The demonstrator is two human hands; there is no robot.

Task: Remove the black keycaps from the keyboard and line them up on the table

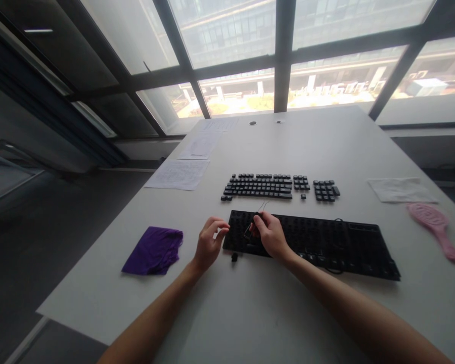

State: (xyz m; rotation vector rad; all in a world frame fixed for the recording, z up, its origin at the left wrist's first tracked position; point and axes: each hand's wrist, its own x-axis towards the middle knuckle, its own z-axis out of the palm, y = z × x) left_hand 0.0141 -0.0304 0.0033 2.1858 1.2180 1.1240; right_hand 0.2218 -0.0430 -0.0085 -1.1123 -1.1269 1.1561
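A black keyboard base [326, 237] lies slantwise in front of me, with its keycaps off over most of its face. My right hand [269, 233] is above its left part, closed around a wire keycap puller [247, 234]; thin wires stick out on both sides of the fist. At the base's left edge is my left hand [212, 240], thumb and fingertips brought together in a pinch. Whatever may be between them is too small to tell. One loose black keycap [234, 257] rests on the table just below the base's left corner.
Behind the base, black keycaps [258, 188] are laid out in keyboard order on the white table [307, 146]. A purple cloth [151, 251] lies left. Printed sheets [180, 174] line the left edge. A pink hairbrush [434, 225] and a white cloth or packet [400, 190] lie right.
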